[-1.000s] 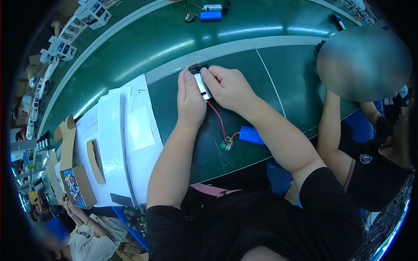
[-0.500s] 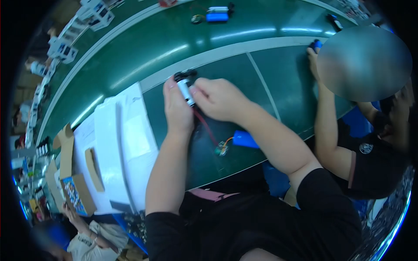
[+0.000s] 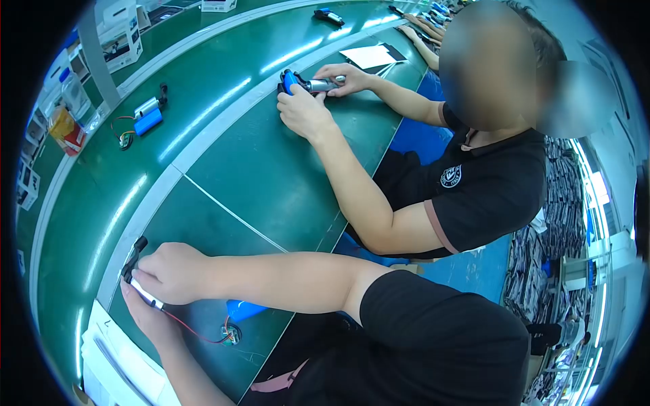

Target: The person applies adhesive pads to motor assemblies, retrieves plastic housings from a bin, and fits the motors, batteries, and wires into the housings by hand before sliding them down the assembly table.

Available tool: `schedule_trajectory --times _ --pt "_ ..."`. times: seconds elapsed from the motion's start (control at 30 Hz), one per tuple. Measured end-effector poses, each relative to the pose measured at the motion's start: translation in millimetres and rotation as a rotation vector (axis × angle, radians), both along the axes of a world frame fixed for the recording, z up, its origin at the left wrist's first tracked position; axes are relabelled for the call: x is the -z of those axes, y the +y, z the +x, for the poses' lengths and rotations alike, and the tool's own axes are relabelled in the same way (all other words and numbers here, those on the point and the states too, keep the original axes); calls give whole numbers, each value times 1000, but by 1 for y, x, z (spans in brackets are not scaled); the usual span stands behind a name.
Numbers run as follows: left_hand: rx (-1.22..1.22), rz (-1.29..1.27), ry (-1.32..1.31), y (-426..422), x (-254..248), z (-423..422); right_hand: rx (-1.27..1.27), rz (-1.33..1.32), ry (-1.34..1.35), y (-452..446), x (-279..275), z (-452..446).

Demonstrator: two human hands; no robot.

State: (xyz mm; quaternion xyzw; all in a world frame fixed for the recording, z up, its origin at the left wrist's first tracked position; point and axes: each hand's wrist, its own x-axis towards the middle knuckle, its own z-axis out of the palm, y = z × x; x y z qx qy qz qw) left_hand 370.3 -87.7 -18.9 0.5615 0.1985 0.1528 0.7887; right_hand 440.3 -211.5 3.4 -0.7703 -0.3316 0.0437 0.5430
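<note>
At the lower left of the head view, my left hand is closed around a small silver motor with a black end piece. The fingers of my right hand are curled against the motor near that black end; its fingertips are partly hidden. Red wire runs from the motor to a small round circuit board lying on the green table. Beside the board is a blue battery pack, partly covered by my right forearm.
A co-worker at my right holds a similar motor with a blue battery. On the green belt lies another motor-and-battery set; a black and silver one is farther off. White papers sit at lower left.
The view has swung to the right, bringing the co-worker fully into sight and shifting my hands to the lower left. Both hands are still at the motor.
</note>
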Motion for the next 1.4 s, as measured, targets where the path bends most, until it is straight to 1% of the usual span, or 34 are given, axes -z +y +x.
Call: schedule_trajectory --times 0.07,0.17,0.23,0.27,0.3,0.33,0.37,0.4,0.43,0.47,0.5,0.53,0.67,0.93,1.03,1.13,1.33,1.4 --pt "-14 28 28 4 4 -1 3 17 11 2 4 -1" --pt "36 -99 -13 12 11 1 33 24 23 1 4 -2" --pt "83 -82 -56 11 20 5 38 -4 31 2 -2 5" --pt "75 -60 -71 17 23 7 68 38 -3 3 -1 10" --pt "72 -111 -58 8 13 10 35 129 158 -3 -16 12" --pt "34 -76 -46 6 14 8 -20 270 387 -13 -29 7" --pt "-25 2 -50 0 16 9 -70 369 563 -31 -66 -3" --pt "-98 97 -57 -4 21 11 -144 470 494 -46 -102 -18" --pt "-151 150 -75 -10 23 13 -336 591 478 -63 -119 -25" --pt "-34 101 -30 -14 6 9 -458 648 471 -74 -130 -32" --pt "84 59 21 -18 -11 6 -513 660 465 -79 -137 -36" --pt "11 7 38 -23 -18 6 -549 660 459 -83 -142 -38" --pt "67 102 -39 -16 -4 12 -563 653 466 -91 -143 -41" --pt "40 46 1 -22 -13 12 -547 605 408 -106 -143 -57" --pt "59 26 -41 -20 -7 12 -539 566 372 -110 -143 -65" --pt "56 97 -15 -19 -7 12 -543 514 307 -114 -143 -72" --pt "72 43 -7 -22 -12 10 -547 377 153 -121 -138 -89" --pt "66 66 -19 -21 -9 11 -555 334 93 -123 -138 -95"
